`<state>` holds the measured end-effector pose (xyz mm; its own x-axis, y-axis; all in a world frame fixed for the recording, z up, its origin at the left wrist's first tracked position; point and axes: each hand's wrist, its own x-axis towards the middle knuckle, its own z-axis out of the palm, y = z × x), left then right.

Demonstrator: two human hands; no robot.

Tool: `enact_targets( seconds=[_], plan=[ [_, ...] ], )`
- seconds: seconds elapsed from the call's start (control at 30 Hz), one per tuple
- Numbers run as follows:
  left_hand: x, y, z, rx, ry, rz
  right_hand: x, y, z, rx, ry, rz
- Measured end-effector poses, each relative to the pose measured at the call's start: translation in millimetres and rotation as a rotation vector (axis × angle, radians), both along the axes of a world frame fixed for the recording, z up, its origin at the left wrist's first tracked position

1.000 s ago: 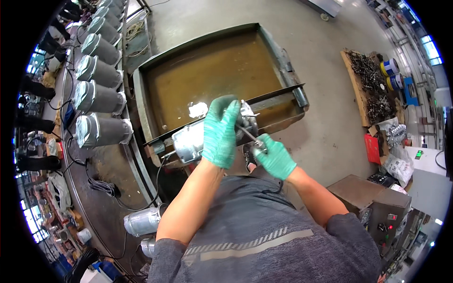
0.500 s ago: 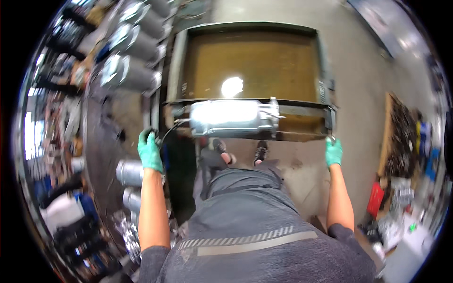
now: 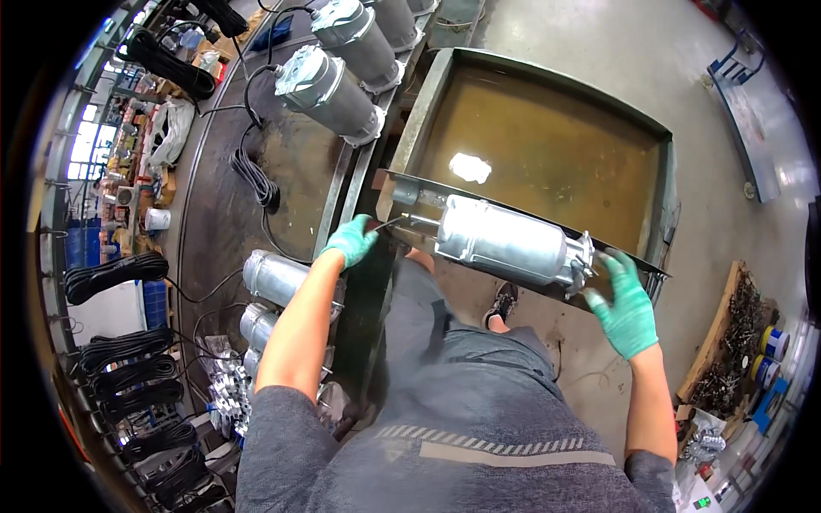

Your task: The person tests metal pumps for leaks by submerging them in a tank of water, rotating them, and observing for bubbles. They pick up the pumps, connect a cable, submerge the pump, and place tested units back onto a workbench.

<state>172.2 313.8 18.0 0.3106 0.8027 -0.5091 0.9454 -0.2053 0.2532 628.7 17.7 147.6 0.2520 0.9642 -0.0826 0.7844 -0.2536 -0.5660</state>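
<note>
A silver metal cylinder, like a motor or pump body [image 3: 505, 238], lies on its side across the near end of a shallow metal tank of brownish water [image 3: 547, 77]. A shaft sticks out of its left end, and a flanged fitting is at its right end. My left hand [image 3: 351, 242], green-gloved, is closed near that shaft. A small dark piece with a thin rod shows at its fingertips; its kind is unclear. My right hand [image 3: 629, 306], also gloved, is beside the flanged end, fingers apart and holding nothing. Whether its fingertips touch the fitting I cannot tell.
Several upright grey cylinders [image 3: 329, 94] with black cables stand on the dark bench [image 3: 291, 184] at left. More cylinders [image 3: 274, 275] lie nearer. Coiled cables [image 3: 132, 359] hang at far left. A flat trolley [image 3: 753, 128] and a box of dark metal bits [image 3: 731, 342] are at right.
My right hand has let go of the metal handle at the tank's right and moved inward to the cylinder's flanged end. My left hand has come closer to the shaft. The view has turned.
</note>
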Motion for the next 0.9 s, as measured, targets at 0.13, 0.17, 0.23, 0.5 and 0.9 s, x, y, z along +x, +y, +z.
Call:
enact_targets(
  seconds=[0.13,0.17,0.23,0.5,0.9],
  plan=[
    [-6,17,9,-0.233,-0.046,-0.219,-7,25,-32,-0.065,0.118,0.054],
    [-2,22,28,-0.287,-0.114,-0.190,-4,28,-39,-0.029,0.192,0.007],
    [-8,30,65,-0.320,-0.173,-0.126,-14,43,-31,-0.119,0.299,-0.063],
    [-23,80,95,0.226,-0.244,-0.321,6,97,14,-0.224,0.408,-0.082],
    [114,96,91,0.164,-0.543,-0.308,81,154,34,-0.053,0.213,-0.246]
  ],
)
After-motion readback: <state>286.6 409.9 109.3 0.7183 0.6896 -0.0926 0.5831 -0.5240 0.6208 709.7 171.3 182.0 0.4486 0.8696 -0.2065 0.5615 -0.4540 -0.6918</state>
